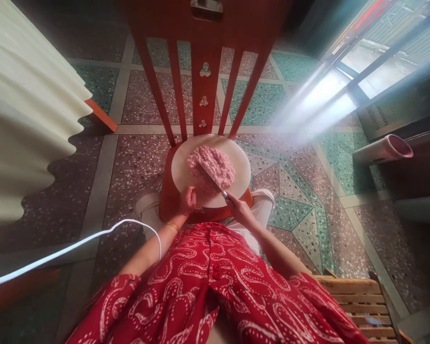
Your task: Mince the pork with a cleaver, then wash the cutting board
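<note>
A round white cutting board lies on the seat of an orange-red chair. A pile of pink minced meat sits on the board. My right hand grips the handle of a knife whose blade slants up-left into the near edge of the meat. My left hand is curled into a fist at the board's near rim, left of the knife; I cannot tell if it holds anything.
A cream corrugated sheet fills the left side. A white cable runs across the terrazzo floor to my left arm. A wooden slatted crate stands at lower right. A pink-rimmed roll and a sunlit window are at right.
</note>
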`<state>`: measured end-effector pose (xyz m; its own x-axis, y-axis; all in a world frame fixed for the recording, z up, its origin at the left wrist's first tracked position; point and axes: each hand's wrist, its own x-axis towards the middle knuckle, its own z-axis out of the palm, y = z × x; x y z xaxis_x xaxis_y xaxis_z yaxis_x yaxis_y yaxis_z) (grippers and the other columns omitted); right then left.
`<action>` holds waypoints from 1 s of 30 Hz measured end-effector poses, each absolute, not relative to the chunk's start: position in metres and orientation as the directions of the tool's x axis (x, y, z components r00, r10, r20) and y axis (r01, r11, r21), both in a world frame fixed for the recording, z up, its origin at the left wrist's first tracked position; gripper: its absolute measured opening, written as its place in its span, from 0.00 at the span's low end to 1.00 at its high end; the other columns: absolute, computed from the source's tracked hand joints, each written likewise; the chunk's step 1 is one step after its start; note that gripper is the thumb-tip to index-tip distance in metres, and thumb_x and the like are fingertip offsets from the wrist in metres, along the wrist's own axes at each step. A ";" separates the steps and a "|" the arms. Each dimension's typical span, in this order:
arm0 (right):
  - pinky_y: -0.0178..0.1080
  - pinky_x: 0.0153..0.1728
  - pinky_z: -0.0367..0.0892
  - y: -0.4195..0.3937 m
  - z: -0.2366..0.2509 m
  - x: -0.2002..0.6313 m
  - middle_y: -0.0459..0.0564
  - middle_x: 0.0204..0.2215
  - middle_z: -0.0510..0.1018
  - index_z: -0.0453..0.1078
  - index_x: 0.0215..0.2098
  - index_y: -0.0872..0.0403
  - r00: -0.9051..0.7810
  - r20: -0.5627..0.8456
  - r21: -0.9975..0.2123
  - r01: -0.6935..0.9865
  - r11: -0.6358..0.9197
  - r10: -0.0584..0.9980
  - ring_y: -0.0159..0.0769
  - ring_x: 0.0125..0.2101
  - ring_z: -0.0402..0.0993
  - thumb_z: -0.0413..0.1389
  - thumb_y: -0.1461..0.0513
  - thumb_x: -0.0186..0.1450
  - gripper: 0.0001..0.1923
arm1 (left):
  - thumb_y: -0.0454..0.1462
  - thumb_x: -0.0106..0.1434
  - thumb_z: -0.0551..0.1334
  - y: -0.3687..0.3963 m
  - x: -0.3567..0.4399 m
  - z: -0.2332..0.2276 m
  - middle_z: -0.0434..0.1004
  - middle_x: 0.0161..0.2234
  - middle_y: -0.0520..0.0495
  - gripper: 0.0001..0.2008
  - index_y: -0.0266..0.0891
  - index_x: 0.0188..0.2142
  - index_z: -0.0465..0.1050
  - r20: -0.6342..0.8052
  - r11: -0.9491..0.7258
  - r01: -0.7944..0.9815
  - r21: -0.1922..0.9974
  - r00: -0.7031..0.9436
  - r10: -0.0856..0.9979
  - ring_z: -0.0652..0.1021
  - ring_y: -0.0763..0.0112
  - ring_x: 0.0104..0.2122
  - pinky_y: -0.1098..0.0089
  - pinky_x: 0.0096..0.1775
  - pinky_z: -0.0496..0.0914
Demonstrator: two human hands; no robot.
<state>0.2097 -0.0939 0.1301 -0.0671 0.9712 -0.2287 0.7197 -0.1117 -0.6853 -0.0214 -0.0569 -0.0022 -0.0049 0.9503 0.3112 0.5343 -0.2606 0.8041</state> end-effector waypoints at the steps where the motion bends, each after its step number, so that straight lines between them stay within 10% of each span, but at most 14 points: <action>1: 0.37 0.37 0.73 -0.094 0.134 0.213 0.49 0.36 0.82 0.69 0.56 0.52 -0.059 -0.193 -0.712 0.695 -0.098 0.979 0.38 0.34 0.79 0.50 0.58 0.66 0.21 | 0.35 0.66 0.50 -0.057 -0.022 -0.003 0.71 0.33 0.45 0.08 0.40 0.38 0.67 0.308 -0.261 0.529 0.808 -0.001 0.951 0.73 0.65 0.35 0.64 0.40 0.69; 6: 0.38 0.46 0.71 -0.094 0.159 0.224 0.53 0.48 0.78 0.64 0.60 0.54 0.040 0.134 -0.807 0.584 0.086 0.990 0.38 0.44 0.76 0.48 0.56 0.67 0.25 | 0.37 0.66 0.50 -0.056 -0.020 0.000 0.71 0.33 0.45 0.09 0.40 0.37 0.68 0.328 -0.282 0.549 0.787 0.017 0.945 0.73 0.65 0.36 0.63 0.42 0.69; 13: 0.39 0.44 0.72 -0.096 0.129 0.224 0.51 0.44 0.80 0.68 0.56 0.52 0.004 -0.199 -0.730 0.666 -0.151 0.980 0.41 0.44 0.77 0.49 0.58 0.66 0.21 | 0.35 0.65 0.50 -0.056 -0.017 0.006 0.72 0.33 0.46 0.08 0.40 0.37 0.67 0.305 -0.249 0.534 0.808 -0.017 0.952 0.74 0.65 0.36 0.64 0.42 0.69; 19: 0.38 0.50 0.69 -0.096 0.146 0.227 0.52 0.51 0.75 0.62 0.62 0.52 0.030 0.059 -0.789 0.614 0.028 0.998 0.40 0.50 0.74 0.47 0.56 0.68 0.25 | 0.36 0.66 0.50 -0.044 -0.015 0.014 0.72 0.35 0.44 0.09 0.39 0.38 0.67 0.301 -0.255 0.511 0.821 -0.009 0.953 0.74 0.65 0.38 0.64 0.43 0.69; 25: 0.42 0.46 0.71 -0.098 0.129 0.228 0.52 0.45 0.80 0.68 0.57 0.53 0.047 -0.208 -0.740 0.645 -0.188 0.977 0.42 0.45 0.77 0.50 0.57 0.66 0.22 | 0.35 0.65 0.49 -0.037 -0.008 0.011 0.73 0.33 0.46 0.08 0.40 0.38 0.66 0.272 -0.236 0.516 0.824 0.005 0.962 0.74 0.65 0.35 0.65 0.41 0.69; 30: 0.39 0.53 0.66 -0.097 0.155 0.238 0.52 0.53 0.74 0.63 0.61 0.54 0.135 0.068 -0.830 0.557 -0.019 0.989 0.38 0.52 0.72 0.47 0.55 0.67 0.25 | 0.36 0.66 0.49 -0.037 -0.008 0.007 0.73 0.34 0.44 0.09 0.40 0.37 0.66 0.313 -0.270 0.531 0.803 0.010 0.950 0.74 0.65 0.36 0.64 0.42 0.69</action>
